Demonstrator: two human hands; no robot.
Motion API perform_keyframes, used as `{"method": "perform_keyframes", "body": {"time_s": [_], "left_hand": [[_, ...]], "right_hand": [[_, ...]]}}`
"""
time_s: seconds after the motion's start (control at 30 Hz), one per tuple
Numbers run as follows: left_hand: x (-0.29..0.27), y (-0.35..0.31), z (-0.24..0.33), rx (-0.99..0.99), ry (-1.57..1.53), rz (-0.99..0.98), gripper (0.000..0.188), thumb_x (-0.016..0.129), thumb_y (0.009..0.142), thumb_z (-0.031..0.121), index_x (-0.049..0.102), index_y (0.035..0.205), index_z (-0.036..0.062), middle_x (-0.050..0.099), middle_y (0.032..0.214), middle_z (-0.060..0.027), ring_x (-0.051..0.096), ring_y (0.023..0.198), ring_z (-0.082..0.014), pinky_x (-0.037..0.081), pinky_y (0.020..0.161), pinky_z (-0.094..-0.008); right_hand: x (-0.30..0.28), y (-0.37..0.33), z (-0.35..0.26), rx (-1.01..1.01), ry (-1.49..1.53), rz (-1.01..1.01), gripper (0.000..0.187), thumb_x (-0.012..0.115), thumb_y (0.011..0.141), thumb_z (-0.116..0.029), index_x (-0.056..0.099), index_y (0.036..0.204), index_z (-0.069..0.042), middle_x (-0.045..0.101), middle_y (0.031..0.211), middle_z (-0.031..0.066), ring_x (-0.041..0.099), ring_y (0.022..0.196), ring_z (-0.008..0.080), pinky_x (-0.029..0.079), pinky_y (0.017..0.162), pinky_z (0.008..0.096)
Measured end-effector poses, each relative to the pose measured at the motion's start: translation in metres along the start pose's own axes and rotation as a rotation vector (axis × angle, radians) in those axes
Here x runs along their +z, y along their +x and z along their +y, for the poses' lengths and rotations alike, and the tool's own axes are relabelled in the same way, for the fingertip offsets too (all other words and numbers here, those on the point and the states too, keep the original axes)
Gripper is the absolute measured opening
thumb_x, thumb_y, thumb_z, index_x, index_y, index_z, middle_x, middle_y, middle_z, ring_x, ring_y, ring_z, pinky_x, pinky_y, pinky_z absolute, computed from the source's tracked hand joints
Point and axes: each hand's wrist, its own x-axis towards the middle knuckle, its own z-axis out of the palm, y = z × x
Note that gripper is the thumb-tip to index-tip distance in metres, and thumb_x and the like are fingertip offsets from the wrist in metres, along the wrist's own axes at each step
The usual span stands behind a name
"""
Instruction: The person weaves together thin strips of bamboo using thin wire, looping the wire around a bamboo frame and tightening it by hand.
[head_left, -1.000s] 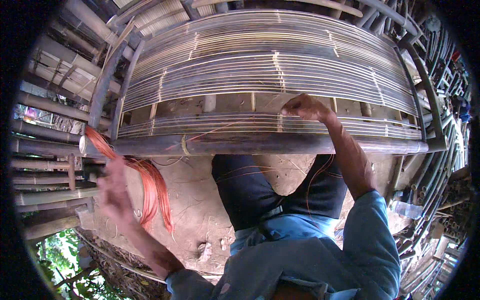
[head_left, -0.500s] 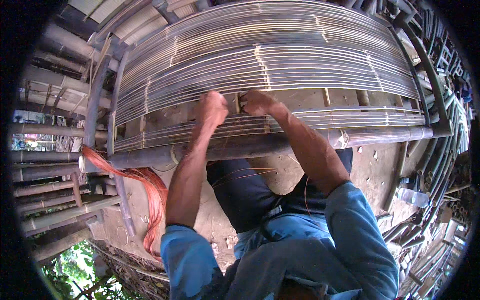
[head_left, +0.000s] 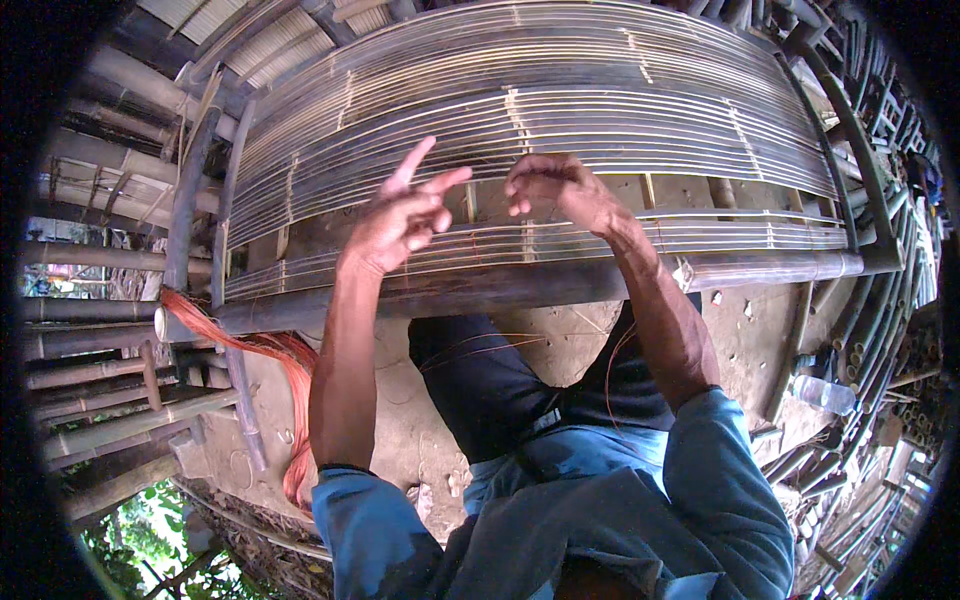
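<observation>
Above the gap between two bands of slats on a bamboo rack [head_left: 660,140], both hands are raised and apart. My left hand [head_left: 395,220] is open, thumb and forefinger stretched out and the other fingers loosely bent. My right hand [head_left: 565,190] hovers just to its right, fingers curved but apart, with nothing visible in it. Both are nearest the narrow front band of thin pale slats [head_left: 700,236], beside the dark front pole [head_left: 480,284]. A bundle of orange-red strands [head_left: 297,375] hangs over the pole's left end. Thin loose strands lie across my lap.
Stacked bamboo poles [head_left: 120,312] form a structure on the left. A clear plastic bottle [head_left: 825,394] lies on the right, next to many long dark poles [head_left: 868,350]. Small scraps lie on the bare ground [head_left: 735,340]. The rack's right post [head_left: 850,130] rises at its far side.
My hands were close together with fingers closed at the slats. Now they have opened and drawn apart, the left one leftward, the right one slightly to the right.
</observation>
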Motion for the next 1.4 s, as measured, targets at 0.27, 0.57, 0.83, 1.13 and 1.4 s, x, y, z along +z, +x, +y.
{"method": "perform_keyframes", "body": {"time_s": [0.27, 0.57, 0.83, 1.13, 1.4], "left_hand": [[0.011, -0.009, -0.023, 0.377, 1.119, 0.381, 0.073, 0.082, 0.078, 0.014, 0.054, 0.145, 0.0184, 0.052, 0.065, 0.0031, 0.046, 0.058, -0.0074, 0.044, 0.054, -0.0276], [-0.071, -0.212, 0.049, 0.569, 1.886, 1.032, 0.042, 0.066, 0.077, 0.0, 0.072, 0.117, 0.0132, 0.061, 0.077, -0.0127, 0.06, 0.073, -0.0227, 0.051, 0.069, -0.0363], [-0.196, -0.554, -0.028, 0.069, 0.701, 1.478, 0.051, 0.076, 0.083, 0.037, 0.069, 0.118, 0.001, 0.068, 0.097, -0.0059, 0.061, 0.09, -0.0226, 0.051, 0.08, -0.0357], [-0.28, -0.569, -0.18, -0.441, 1.614, 1.19, 0.037, 0.072, 0.09, 0.034, 0.068, 0.101, -0.0009, 0.067, 0.089, -0.0199, 0.065, 0.086, -0.0353, 0.052, 0.077, -0.0441], [0.01, -0.095, -0.104, 0.613, 1.618, 1.009, 0.04, 0.08, 0.08, 0.043, 0.071, 0.091, 0.0048, 0.065, 0.098, -0.014, 0.061, 0.097, -0.035, 0.044, 0.092, -0.0476]], "right_hand": [[0.02, -0.016, -0.034, -0.119, -0.064, 0.056, 0.016, 0.06, 0.097, -0.013, 0.07, 0.104, -0.003, 0.07, 0.094, 0.0056, 0.063, 0.089, 0.0146, 0.052, 0.083, 0.0324], [-0.013, -0.008, 0.01, -0.145, -0.474, 0.419, 0.024, 0.058, 0.095, -0.018, 0.071, 0.107, -0.002, 0.074, 0.095, 0.0123, 0.069, 0.088, 0.0209, 0.052, 0.081, 0.0351], [-0.022, 0.016, 0.072, -0.425, 0.024, 0.113, 0.031, 0.064, 0.095, -0.029, 0.071, 0.111, -0.004, 0.073, 0.109, 0.0138, 0.067, 0.107, 0.0193, 0.053, 0.093, 0.0299], [-0.009, 0.003, 0.082, 0.16, -0.57, -0.037, 0.045, 0.064, 0.097, -0.045, 0.074, 0.115, -0.006, 0.075, 0.109, 0.0138, 0.067, 0.101, 0.019, 0.052, 0.094, 0.0341], [0.001, -0.006, 0.073, -0.025, -0.557, 0.037, 0.039, 0.066, 0.096, -0.039, 0.075, 0.105, -0.002, 0.074, 0.082, 0.0149, 0.068, 0.07, 0.0198, 0.053, 0.07, 0.0383]]}}
